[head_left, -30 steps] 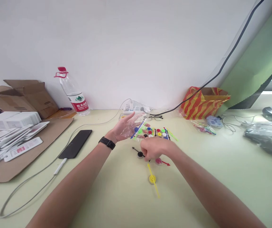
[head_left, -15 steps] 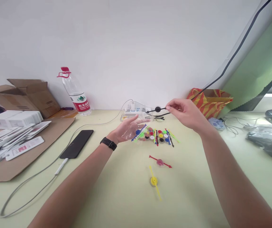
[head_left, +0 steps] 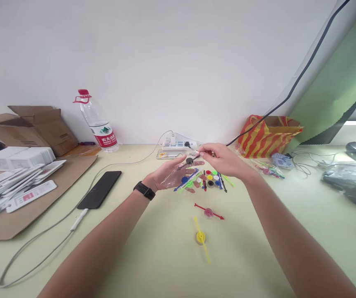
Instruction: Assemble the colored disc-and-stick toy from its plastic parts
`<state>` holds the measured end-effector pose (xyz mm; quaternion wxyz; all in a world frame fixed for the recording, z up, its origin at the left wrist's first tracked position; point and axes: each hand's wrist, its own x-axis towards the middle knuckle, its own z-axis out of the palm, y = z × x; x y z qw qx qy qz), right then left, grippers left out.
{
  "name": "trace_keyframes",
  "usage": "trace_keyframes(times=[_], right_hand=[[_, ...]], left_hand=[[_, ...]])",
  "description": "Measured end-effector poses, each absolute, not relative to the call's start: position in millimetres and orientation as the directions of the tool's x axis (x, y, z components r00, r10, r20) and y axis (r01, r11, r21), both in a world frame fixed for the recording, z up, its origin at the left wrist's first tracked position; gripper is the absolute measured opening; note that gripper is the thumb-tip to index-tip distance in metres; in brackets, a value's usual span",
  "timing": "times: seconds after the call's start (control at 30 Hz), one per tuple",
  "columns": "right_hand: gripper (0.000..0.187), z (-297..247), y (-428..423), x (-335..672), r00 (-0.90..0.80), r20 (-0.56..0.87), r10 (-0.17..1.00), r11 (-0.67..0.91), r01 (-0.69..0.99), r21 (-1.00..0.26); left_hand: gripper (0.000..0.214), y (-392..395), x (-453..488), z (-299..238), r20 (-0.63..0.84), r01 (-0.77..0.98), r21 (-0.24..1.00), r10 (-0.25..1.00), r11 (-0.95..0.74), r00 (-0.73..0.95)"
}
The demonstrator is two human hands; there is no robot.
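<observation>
My right hand pinches a small black spinning top, a disc on a thin stick, and holds it over my left palm. My left hand, a black watch on its wrist, holds a clear plastic bag with several coloured discs and sticks in it. Two more tops lie on the pale green table nearer to me: a red one and a yellow one.
A black phone on a white cable lies to the left, beside cardboard with white packets and a water bottle. At the back stand a power strip and a striped bag. Cables and dark gear lie right.
My right hand picked the black top off the table, raised it up to the right, and has now brought it down and left over my left palm and the bag.
</observation>
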<state>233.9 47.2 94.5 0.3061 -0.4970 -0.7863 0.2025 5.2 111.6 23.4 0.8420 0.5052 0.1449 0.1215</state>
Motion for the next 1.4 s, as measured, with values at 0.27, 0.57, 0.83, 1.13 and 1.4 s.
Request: trace_keyframes(times=[0.27,0.57,0.83,1.13,1.4], right_hand=[[0.025,97,46,245,-0.442,0.222,0.869,0.435,0.469,-0.769],[0.035,103,41,248,-0.412,0.265,0.872,0.463,0.515,-0.722],[0.020,108,38,248,-0.379,0.444,0.812,0.583,0.561,-0.588],[0.016,111,29,234,-0.334,0.566,0.754,0.641,0.563,-0.522],[0.009,118,25,236,-0.182,0.749,0.638,0.663,0.625,-0.413]], left_hand=[[0.067,107,8,28,-0.108,-0.081,0.884,0.371,0.460,0.922],[0.068,104,10,31,-0.083,-0.131,0.847,0.371,0.516,0.925],[0.064,106,8,26,-0.015,-0.134,0.927,0.391,0.351,0.920],[0.059,98,13,33,-0.026,-0.034,0.991,0.418,0.133,0.908],[0.041,106,12,26,0.064,-0.064,0.998,0.619,-0.022,0.783]])
